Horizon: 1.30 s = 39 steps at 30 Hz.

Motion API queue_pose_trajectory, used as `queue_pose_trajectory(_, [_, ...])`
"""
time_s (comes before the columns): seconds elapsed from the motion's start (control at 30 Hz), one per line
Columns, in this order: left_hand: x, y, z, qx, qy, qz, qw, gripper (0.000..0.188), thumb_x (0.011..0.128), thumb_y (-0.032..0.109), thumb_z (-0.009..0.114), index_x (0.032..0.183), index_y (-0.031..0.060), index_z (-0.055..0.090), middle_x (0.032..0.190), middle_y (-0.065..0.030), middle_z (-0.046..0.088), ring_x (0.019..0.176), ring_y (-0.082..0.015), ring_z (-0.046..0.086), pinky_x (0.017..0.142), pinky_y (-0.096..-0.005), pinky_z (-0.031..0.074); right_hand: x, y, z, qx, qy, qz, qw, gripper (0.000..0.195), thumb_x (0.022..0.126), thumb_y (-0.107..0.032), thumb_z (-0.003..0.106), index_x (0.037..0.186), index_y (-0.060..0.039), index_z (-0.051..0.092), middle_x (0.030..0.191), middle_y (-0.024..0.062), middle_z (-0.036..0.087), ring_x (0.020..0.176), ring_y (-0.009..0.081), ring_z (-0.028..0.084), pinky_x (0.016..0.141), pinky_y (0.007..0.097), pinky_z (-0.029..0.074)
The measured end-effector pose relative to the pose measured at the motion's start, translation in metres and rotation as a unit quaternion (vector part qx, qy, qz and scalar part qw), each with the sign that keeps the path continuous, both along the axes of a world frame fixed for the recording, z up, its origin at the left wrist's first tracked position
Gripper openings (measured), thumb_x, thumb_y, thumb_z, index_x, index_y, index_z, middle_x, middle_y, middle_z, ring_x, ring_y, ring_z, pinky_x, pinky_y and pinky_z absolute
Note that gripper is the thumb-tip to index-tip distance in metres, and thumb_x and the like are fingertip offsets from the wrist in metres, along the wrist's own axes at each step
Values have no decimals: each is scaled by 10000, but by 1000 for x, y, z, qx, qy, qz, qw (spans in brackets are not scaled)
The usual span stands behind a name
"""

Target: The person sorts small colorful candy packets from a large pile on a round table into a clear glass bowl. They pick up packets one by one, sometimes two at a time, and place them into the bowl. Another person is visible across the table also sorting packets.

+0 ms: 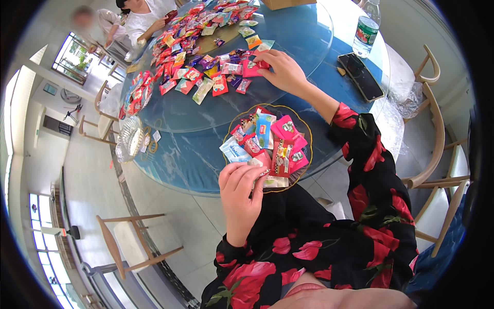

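My right hand (283, 71) reaches over the glass turntable and pinches a pink candy packet (251, 68) at the right edge of a spread of wrapped candies (232, 68). Nearer me, a clear bowl with a scalloped gold rim (311, 143) holds assorted wrapped candies, among them a blue packet (264, 130), a red-and-black checkered packet (282, 157) and several bright pink packets (286, 126). At the bowl's near left side is my left hand (241, 189), its fingertips closed on a small shiny wrapped candy (265, 172), mostly hidden by the fingers.
A large candy heap (185, 36) covers the turntable's far side. Stacked clear bowls (130, 138) stand at the table's left edge, beside gold rings (153, 146). To the right are a phone (361, 76) and a water bottle (366, 33). Two people are beyond the table.
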State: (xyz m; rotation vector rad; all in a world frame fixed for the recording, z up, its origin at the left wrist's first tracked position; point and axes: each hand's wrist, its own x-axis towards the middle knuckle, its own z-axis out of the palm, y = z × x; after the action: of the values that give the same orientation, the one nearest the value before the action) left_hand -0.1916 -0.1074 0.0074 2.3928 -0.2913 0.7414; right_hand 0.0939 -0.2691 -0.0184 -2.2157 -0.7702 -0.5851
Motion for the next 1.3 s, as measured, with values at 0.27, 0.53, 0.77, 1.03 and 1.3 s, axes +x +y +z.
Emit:
queue_pose_trajectory(0.27, [2,0,-8,6,-2,7,1000,219,794,60,782,1006,93,738,1012,-49,686,1070,-285,605,937,-397,464,1,1,-1,-1,-33,6,999,263,899,-219,687,1134,-100,681,1191,109,672,1118,330,617,972,420,493])
queue_pose_trajectory(0.53, [-1,6,-13,2,-50,8,999,378,859,144,749,1213,46,657,1278,-100,628,1276,-339,524,1050,-419,417,-2,0,2,-20,-6,10,1000,264,906,-212,682,1152,-116,678,1254,92,653,1158,317,603,1002,410,476])
queue_pose_trajectory(0.77, [5,13,-14,-63,32,69,995,614,968,309,664,1457,-1,460,1575,-226,357,1421,-382,404,1145,-455,346,-4,-2,5,-35,-1,1,999,277,908,-195,673,1178,-133,668,1323,74,633,1205,309,585,1048,410,450])
queue_pose_trajectory(1.03, [16,20,-26,-49,12,36,998,573,937,246,707,1412,-3,504,1446,-160,542,1383,-362,457,1127,-444,374,-1,0,0,-4,-35,14,999,269,907,-221,678,1150,-107,680,1236,109,657,1133,333,609,987,424,484])
queue_pose_trajectory(1.3, [17,25,-31,-96,0,33,995,530,978,275,660,1407,-2,516,1449,-154,536,1342,-327,491,1104,-436,397,-3,-2,2,-14,12,5,1000,290,911,-222,694,1185,-130,667,1286,90,649,1167,321,602,1017,416,466])
